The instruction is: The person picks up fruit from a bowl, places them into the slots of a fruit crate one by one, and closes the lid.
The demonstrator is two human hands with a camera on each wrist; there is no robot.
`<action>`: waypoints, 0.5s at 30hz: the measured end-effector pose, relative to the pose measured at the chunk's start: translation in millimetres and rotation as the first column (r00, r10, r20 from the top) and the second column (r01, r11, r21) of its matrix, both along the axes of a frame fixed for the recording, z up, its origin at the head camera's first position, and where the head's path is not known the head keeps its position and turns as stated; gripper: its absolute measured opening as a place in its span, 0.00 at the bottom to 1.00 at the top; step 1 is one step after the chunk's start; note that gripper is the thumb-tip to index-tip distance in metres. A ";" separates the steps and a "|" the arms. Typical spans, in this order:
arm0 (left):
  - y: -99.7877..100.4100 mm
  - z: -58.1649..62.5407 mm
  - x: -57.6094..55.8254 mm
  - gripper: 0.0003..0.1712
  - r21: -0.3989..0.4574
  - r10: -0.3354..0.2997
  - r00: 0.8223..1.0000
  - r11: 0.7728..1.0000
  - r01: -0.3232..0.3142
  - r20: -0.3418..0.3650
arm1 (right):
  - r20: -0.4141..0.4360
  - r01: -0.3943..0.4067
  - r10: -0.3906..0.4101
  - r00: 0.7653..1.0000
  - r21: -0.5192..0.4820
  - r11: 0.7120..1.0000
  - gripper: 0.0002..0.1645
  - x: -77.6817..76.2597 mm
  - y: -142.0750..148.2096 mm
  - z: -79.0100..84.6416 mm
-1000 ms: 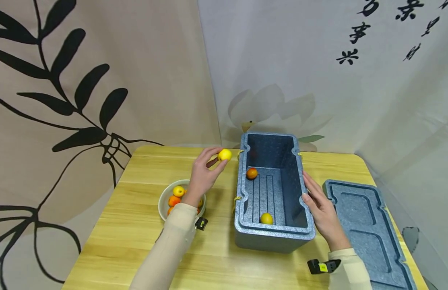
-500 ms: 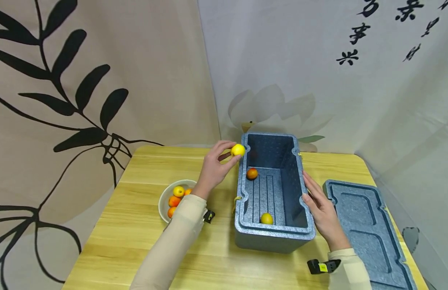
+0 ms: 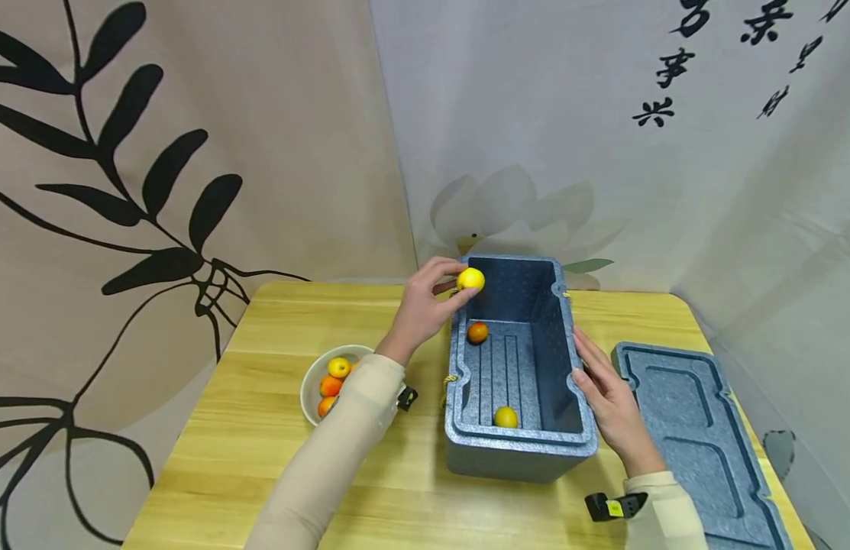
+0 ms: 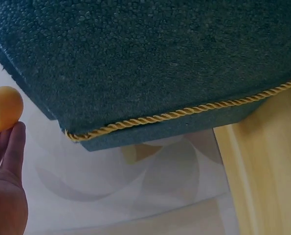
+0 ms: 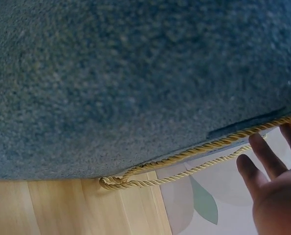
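Observation:
My left hand (image 3: 428, 302) pinches a small yellow fruit (image 3: 470, 279) between thumb and fingers, over the far left rim of a blue-grey foam box (image 3: 521, 439). The left wrist view shows the same fruit (image 4: 7, 108) at its left edge, beside the box's outer wall. Inside the box lie an orange-red fruit (image 3: 476, 332) towards the far left and a yellow fruit (image 3: 505, 417) near the front. My right hand (image 3: 609, 401) rests on the box's right side, its fingers fairly straight. In the right wrist view, its fingertips lie by the yellow rope (image 5: 223, 142).
A pale bowl (image 3: 308, 389) with several yellow and orange fruits stands left of the box, partly covered by my left sleeve. The box's lid (image 3: 699, 443) lies on the wooden table (image 3: 260, 451) at the right. A printed curtain (image 3: 294, 137) hangs behind the table.
My left hand has carried the yellow fruit rightward, from left of the box to over its rim. The right hand has stayed at the box's side.

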State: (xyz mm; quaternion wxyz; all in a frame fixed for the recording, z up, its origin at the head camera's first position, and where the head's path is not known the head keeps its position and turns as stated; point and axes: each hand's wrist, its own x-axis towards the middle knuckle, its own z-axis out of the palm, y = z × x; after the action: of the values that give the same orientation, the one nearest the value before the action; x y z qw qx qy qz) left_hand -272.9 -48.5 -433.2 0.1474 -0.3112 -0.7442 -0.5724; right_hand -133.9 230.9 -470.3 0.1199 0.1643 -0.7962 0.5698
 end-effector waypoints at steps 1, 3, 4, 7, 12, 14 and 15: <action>1.6 0.3 -0.4 0.19 -0.009 -0.006 1.000 1.000 0.006 0.000 | 0.000 0.002 -0.002 1.000 0.003 1.000 0.30 0.7 -0.6 1.5; 5.0 1.0 -1.0 0.19 -0.022 -0.012 1.000 1.000 0.012 -0.006 | 0.003 0.006 -0.006 1.000 0.009 1.000 0.30 1.2 -1.1 2.9; 6.7 1.1 -1.1 0.20 -0.032 -0.011 1.000 0.999 0.011 -0.009 | 0.005 0.008 -0.008 1.000 0.013 1.000 0.30 1.3 -1.2 3.1; 11.8 1.9 -1.3 0.21 -0.060 -0.008 1.000 0.998 0.007 -0.025 | 0.020 0.019 -0.019 1.000 0.015 1.000 0.29 1.0 -1.2 2.4; 20.3 4.3 -1.9 0.22 -0.070 -0.015 1.000 0.997 0.014 -0.011 | 0.008 0.014 -0.014 1.000 0.008 1.000 0.31 -7.0 7.4 -18.8; 23.7 4.7 -2.4 0.22 -0.071 -0.022 1.000 0.997 0.022 0.012 | 0.004 0.016 -0.016 1.000 0.005 1.000 0.32 -10.0 11.2 -26.3; 25.2 5.0 -2.6 0.22 -0.073 -0.025 1.000 0.997 0.026 0.019 | 0.001 0.015 -0.015 1.000 0.002 1.000 0.33 -10.5 12.0 -27.5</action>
State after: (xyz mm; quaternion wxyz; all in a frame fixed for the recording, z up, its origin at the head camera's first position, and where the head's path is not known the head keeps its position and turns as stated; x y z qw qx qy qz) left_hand -275.5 -23.3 -428.2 0.1218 -0.3205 -0.7619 -0.5495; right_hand -144.4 242.9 -497.8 0.1236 0.1581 -0.7981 0.5682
